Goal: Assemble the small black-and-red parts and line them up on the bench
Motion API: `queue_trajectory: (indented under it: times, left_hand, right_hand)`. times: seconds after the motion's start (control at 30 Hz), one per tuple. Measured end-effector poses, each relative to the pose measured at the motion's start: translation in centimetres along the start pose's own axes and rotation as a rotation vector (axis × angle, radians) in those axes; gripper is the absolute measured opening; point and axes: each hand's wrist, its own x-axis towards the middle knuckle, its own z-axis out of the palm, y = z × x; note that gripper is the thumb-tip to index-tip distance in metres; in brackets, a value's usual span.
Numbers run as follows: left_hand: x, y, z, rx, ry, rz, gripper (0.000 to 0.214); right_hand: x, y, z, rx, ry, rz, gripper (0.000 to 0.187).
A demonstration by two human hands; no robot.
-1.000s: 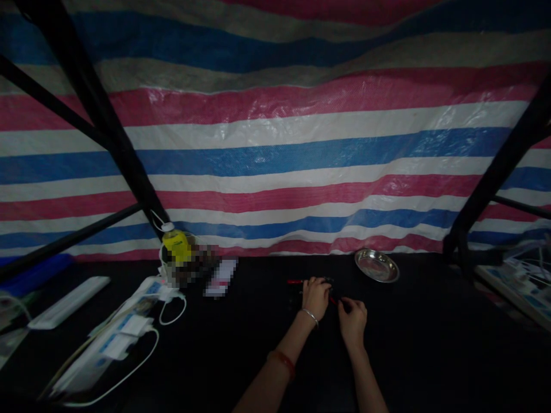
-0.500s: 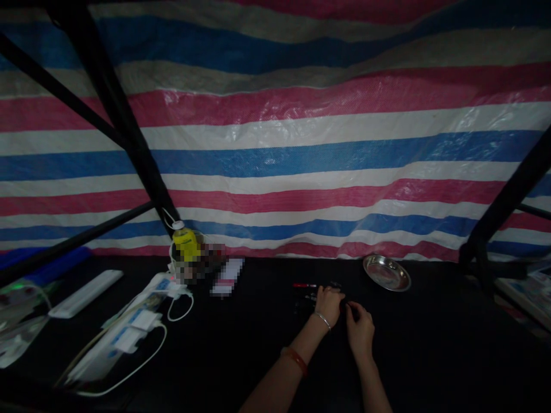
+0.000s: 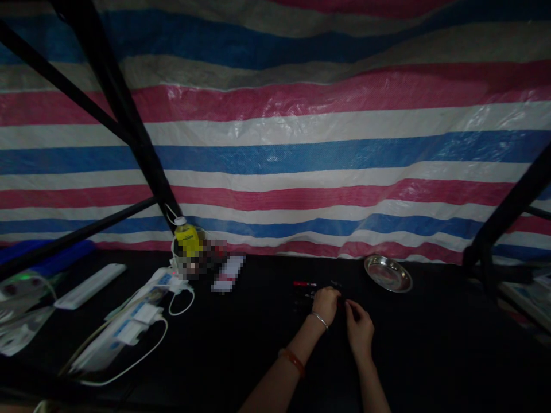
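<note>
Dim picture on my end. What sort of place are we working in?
Probably a makeshift booth or stall, though I can't be certain: striped plastic sheeting serves as the back wall, dark frame poles flank it on both sides, and a black tabletop fills the foreground.

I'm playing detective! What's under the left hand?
Black tabletop shows around the left hand, and a red stick-like thing lies beyond, to its left. The hand hides whatever's right under it.

Exact grip of both hands unclear
</note>
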Motion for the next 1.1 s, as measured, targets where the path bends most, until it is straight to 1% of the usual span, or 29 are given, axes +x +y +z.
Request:
queue_trajectory:
  times: [0.1,0.17,0.23,0.33,0.43,0.5,0.57,0.73,0.8,0.9,0.97,1.1]
  left_hand:
    - [0.0,-0.1,0.2,-0.246,0.116,-0.001,0.028]
    - [-0.3,0.0,0.1,-0.422,0.19,0.025,0.025]
    - [-0.8,0.2,-0.1,-0.549,0.244,0.039,0.021]
    - [-1.9,0.4,-0.9,-0.64,0.297,0.031,0.017]
    - [-2.8,0.4,-1.9,-0.675,0.331,0.012,0.016]
    - [-3.3,0.3,-2.4,-0.703,0.342,-0.008,0.016]
    - [-3.7,0.2,-2.8,-0.745,0.329,-0.032,0.014]
    - [-4.4,-0.1,-3.5,-0.864,0.236,-0.076,0.012]
    - [-4.7,-0.2,-3.9,-0.882,0.241,-0.08,0.013]
    - [-5.1,-0.4,-4.6,-0.894,0.266,-0.1,0.014]
    - [-5.3,-0.5,-5.1,-0.892,0.268,-0.109,0.013]
    - [-5.7,-0.7,-5.7,-0.857,0.275,-0.105,0.011]
  right_hand:
    - [0.0,-0.2,0.0,0.101,0.01,0.015,0.046]
    - [0.1,-0.5,-0.1,0.216,-0.004,0.043,0.046]
    - [0.2,-0.9,-0.2,0.335,-0.029,0.084,0.046]
    - [0.3,-1.4,-0.5,0.444,-0.102,0.138,0.044]
    - [0.2,-1.9,-0.9,0.476,-0.159,0.149,0.042]
    - [0.2,-2.3,-1.2,0.478,-0.159,0.14,0.041]
    - [0.1,-2.6,-1.3,0.48,-0.174,0.129,0.04]
    - [0.1,-3.8,-1.5,0.492,-0.295,0.112,0.038]
    - [0.0,-4.3,-1.6,0.482,-0.318,0.101,0.037]
    - [-0.1,-5.0,-1.6,0.489,-0.273,0.101,0.038]
    - [-0.1,-5.3,-1.6,0.498,-0.267,0.115,0.038]
    - [-0.3,-5.8,-1.6,0.493,-0.343,0.115,0.037]
